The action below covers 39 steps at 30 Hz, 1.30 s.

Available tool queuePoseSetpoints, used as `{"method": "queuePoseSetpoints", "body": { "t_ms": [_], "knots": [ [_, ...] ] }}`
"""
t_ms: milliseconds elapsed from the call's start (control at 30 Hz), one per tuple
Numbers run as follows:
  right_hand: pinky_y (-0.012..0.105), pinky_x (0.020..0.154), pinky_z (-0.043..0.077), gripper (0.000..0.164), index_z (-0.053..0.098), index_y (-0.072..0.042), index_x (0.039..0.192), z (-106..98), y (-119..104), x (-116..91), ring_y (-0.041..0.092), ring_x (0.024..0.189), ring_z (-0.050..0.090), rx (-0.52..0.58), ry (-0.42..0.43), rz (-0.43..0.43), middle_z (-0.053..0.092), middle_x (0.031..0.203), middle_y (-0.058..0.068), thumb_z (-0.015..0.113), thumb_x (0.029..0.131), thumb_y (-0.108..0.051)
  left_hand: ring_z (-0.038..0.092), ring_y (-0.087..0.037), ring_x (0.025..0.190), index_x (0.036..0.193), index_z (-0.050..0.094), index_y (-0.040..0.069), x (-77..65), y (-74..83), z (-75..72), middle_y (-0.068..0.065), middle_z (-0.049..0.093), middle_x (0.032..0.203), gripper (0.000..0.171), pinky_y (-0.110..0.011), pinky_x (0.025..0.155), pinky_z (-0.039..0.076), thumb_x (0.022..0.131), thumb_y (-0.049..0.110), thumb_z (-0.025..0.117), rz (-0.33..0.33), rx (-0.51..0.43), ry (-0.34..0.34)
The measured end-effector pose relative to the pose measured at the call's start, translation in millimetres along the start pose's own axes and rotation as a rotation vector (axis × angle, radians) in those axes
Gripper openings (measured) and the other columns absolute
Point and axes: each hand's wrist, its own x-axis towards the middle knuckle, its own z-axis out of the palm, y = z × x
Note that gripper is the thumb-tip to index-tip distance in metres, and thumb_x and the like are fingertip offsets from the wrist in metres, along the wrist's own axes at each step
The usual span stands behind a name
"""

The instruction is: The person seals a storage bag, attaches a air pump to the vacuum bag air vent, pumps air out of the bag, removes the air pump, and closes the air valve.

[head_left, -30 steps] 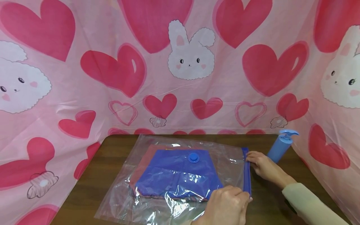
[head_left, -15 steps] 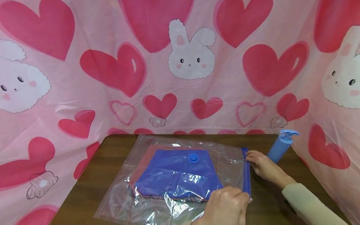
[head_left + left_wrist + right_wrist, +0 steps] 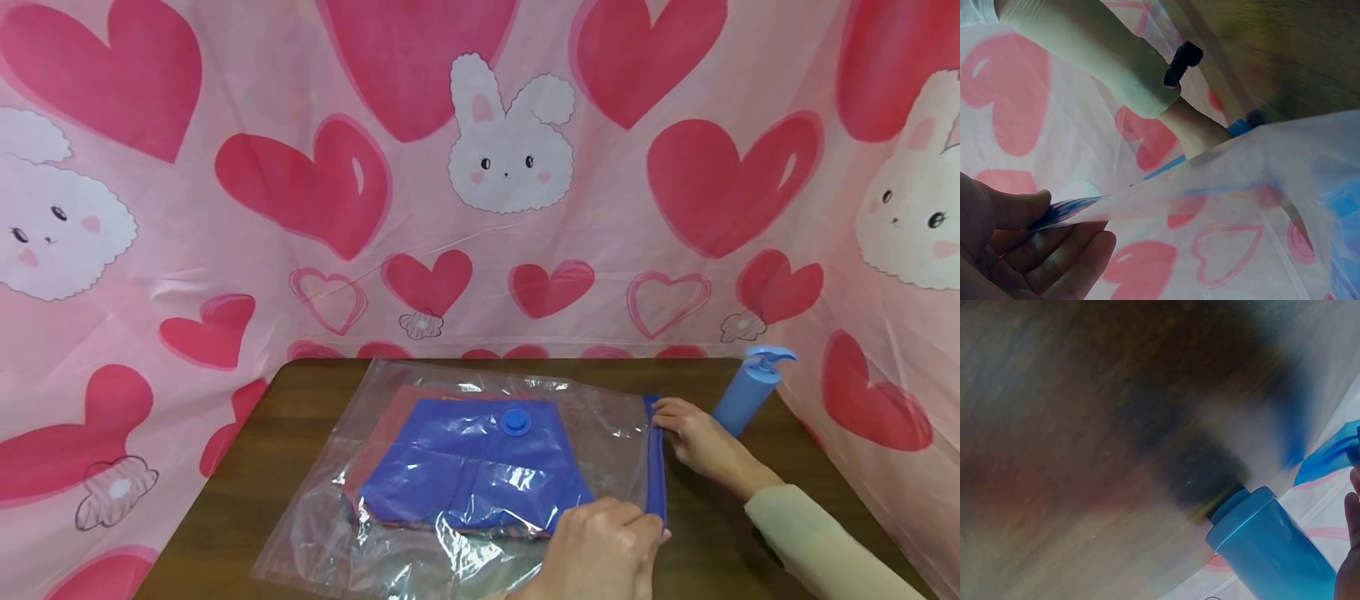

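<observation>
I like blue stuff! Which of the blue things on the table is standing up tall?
The light blue plastic hand pump stands upright beside the right hand. The round blue valve and blue zip strip lie flat on the clear bag.

Bright, even light in the head view, sharp focus, white glare on the vacuum storage bag (image 3: 465, 467) (crinkled plastic), soft shadows, right wrist view heavily motion-blurred, left wrist view soft.

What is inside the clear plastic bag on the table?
Inside the clear plastic bag lies a folded blue garment on a reddish one, only its edges showing. A round blue valve sits on top. Anything beneath is covered.
</observation>
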Motion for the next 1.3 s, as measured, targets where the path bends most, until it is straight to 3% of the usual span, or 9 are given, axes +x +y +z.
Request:
{"method": "queuePoseSetpoints", "body": {
  "t_ms": [267, 467, 633, 800, 900, 1000, 1133, 1233, 1300],
  "knots": [
    [0.02, 0.099, 0.048, 0.033, 0.077, 0.002, 0.09, 2.7, 3.0, -1.3, 0.035, 0.097, 0.07, 0.003, -0.002, 0.007, 0.074, 0.1, 0.015, 0.078, 0.063, 0.021, 0.06, -0.001, 0.062, 0.071, 0.067, 0.021, -1.5, -3.9, -0.9, 0.014, 0.061, 0.068, 0.022, -0.009, 0.058, 0.041, 0.091, 0.022, 0.076, 0.032, 0.034, 0.021],
    [0.024, 0.096, 0.05, 0.034, 0.077, 0.002, 0.09, 4.4, 4.6, -1.2, 0.035, 0.097, 0.07, 0.007, 0.003, 0.001, 0.074, 0.1, 0.015, 0.078, 0.063, 0.021, 0.06, 0.0, 0.062, 0.072, 0.068, 0.021, -2.2, -5.7, -2.0, 0.015, 0.061, 0.068, 0.021, -0.008, 0.059, 0.04, 0.091, 0.021, 0.076, 0.034, 0.026, 0.032],
    [0.014, 0.104, 0.041, 0.035, 0.077, 0.002, 0.091, 5.9, 6.3, 0.0, 0.036, 0.098, 0.07, 0.013, 0.001, 0.003, 0.074, 0.101, 0.015, 0.078, 0.062, 0.022, 0.059, -0.001, 0.062, 0.072, 0.068, 0.021, -3.0, -6.2, -3.4, 0.015, 0.061, 0.068, 0.021, -0.008, 0.059, 0.041, 0.091, 0.02, 0.076, 0.028, 0.029, 0.046],
    [0.037, 0.088, 0.058, 0.037, 0.077, 0.001, 0.09, 7.4, 7.4, 1.6, 0.036, 0.098, 0.07, 0.005, -0.006, -0.003, 0.074, 0.101, 0.016, 0.08, 0.06, 0.023, 0.059, 0.0, 0.062, 0.073, 0.069, 0.02, -3.7, -6.4, -4.7, 0.014, 0.062, 0.068, 0.02, -0.007, 0.059, 0.04, 0.091, 0.02, 0.077, 0.017, 0.011, 0.045],
    [0.049, 0.079, 0.058, 0.037, 0.077, 0.002, 0.091, 8.0, 7.2, 3.6, 0.038, 0.099, 0.07, 0.007, -0.012, 0.004, 0.074, 0.102, 0.017, 0.081, 0.06, 0.023, 0.06, -0.001, 0.062, 0.073, 0.07, 0.02, -3.8, -6.3, -5.6, 0.014, 0.063, 0.069, 0.019, -0.007, 0.059, 0.04, 0.091, 0.019, 0.077, 0.011, 0.002, 0.041],
    [0.049, 0.08, 0.058, 0.035, 0.077, 0.003, 0.091, 8.6, 7.3, 5.8, 0.038, 0.099, 0.07, 0.004, -0.015, 0.01, 0.074, 0.101, 0.017, 0.079, 0.062, 0.023, 0.06, -0.001, 0.062, 0.074, 0.07, 0.02, -3.6, -6.3, -6.5, 0.013, 0.063, 0.068, 0.019, -0.008, 0.058, 0.041, 0.091, 0.019, 0.077, 0.011, 0.001, 0.04],
    [0.036, 0.089, 0.057, 0.034, 0.076, 0.003, 0.09, 10.3, 9.8, 7.8, 0.037, 0.099, 0.07, 0.013, -0.014, 0.006, 0.074, 0.101, 0.017, 0.077, 0.063, 0.023, 0.06, -0.001, 0.062, 0.074, 0.07, 0.02, -3.6, -7.0, -7.3, 0.014, 0.063, 0.069, 0.018, -0.008, 0.058, 0.041, 0.091, 0.019, 0.077, 0.014, 0.004, 0.043],
    [0.04, 0.087, 0.058, 0.035, 0.076, 0.003, 0.09, 12.5, 12.2, 8.8, 0.037, 0.098, 0.07, 0.028, -0.012, -0.001, 0.074, 0.1, 0.017, 0.078, 0.061, 0.024, 0.06, -0.001, 0.062, 0.075, 0.071, 0.02, -4.3, -7.8, -7.4, 0.014, 0.063, 0.069, 0.016, -0.008, 0.059, 0.041, 0.09, 0.019, 0.077, 0.015, 0.009, 0.052],
    [0.051, 0.079, 0.058, 0.036, 0.076, 0.003, 0.089, 14.1, 13.7, 9.7, 0.038, 0.097, 0.07, 0.027, -0.01, -0.009, 0.073, 0.099, 0.018, 0.078, 0.06, 0.024, 0.06, -0.001, 0.062, 0.076, 0.072, 0.02, -4.8, -8.0, -7.4, 0.014, 0.063, 0.069, 0.015, -0.008, 0.059, 0.041, 0.089, 0.019, 0.077, 0.013, 0.009, 0.057]
  ]
}}
